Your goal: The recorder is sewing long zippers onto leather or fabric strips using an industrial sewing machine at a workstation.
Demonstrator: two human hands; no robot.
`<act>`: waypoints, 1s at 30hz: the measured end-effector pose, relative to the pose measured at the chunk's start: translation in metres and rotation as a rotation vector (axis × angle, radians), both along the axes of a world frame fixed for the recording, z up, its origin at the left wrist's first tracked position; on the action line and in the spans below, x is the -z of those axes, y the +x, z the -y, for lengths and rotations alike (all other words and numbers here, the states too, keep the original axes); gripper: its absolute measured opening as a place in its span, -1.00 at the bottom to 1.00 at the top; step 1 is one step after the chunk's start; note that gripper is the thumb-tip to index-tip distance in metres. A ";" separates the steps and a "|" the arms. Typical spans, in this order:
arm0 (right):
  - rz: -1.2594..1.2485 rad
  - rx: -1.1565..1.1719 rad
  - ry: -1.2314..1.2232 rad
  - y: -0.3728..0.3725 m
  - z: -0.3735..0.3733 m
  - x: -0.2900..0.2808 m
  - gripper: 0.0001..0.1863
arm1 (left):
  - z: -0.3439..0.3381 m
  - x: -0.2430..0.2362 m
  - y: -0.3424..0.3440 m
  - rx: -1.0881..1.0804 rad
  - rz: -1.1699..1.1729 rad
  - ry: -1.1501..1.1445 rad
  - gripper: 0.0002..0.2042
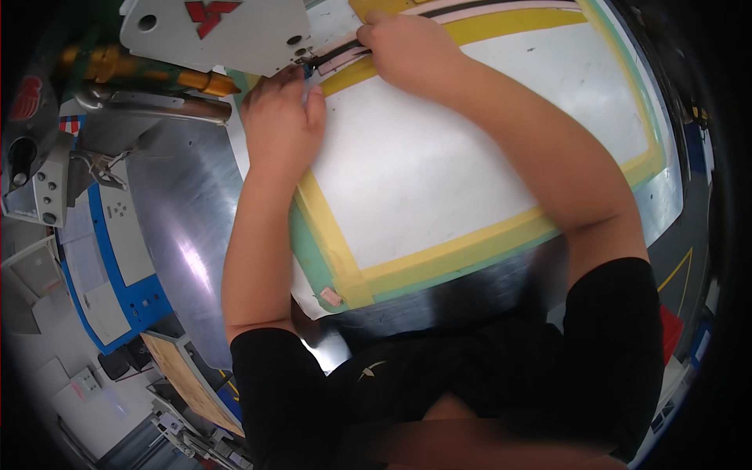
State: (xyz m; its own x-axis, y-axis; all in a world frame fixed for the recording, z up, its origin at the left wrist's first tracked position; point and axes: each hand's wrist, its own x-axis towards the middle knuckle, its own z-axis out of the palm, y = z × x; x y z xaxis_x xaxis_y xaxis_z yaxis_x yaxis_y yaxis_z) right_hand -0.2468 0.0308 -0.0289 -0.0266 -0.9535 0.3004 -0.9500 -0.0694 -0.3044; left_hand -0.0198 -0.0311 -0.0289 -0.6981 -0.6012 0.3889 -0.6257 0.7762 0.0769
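Fingers of the right hand (pixel 413 55) curl inward at the black strip (pixel 340 52) — whether they grip it, I can't make out. It runs along a pink band (pixel 533 7) beyond the white sheet (pixel 439 164). Loosely bent, the left hand's (pixel 283 125) fingers lie near the pale machine plate (pixel 251 39) — their hold is hidden.

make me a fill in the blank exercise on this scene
1. The bare hand nearer the white flat-sided machine head is the person's ____ one.
2. The angular emblem on that machine head is ____.
3. Just inside the green tape border around the white sheet runs a ____ border.

Missing words: left; red; yellow.
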 end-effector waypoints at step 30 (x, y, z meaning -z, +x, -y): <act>-0.028 -0.147 0.058 0.016 -0.001 -0.006 -0.72 | -0.013 0.000 -0.008 -0.015 0.020 0.166 -0.45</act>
State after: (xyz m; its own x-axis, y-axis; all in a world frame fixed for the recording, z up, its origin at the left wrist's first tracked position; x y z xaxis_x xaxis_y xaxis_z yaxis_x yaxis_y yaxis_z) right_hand -0.2306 0.0316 -0.0231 0.1224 -0.9621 0.2436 -0.9390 -0.1917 -0.2856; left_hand -0.0276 -0.0183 -0.0294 -0.6954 -0.6664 0.2690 -0.6397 0.7445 0.1908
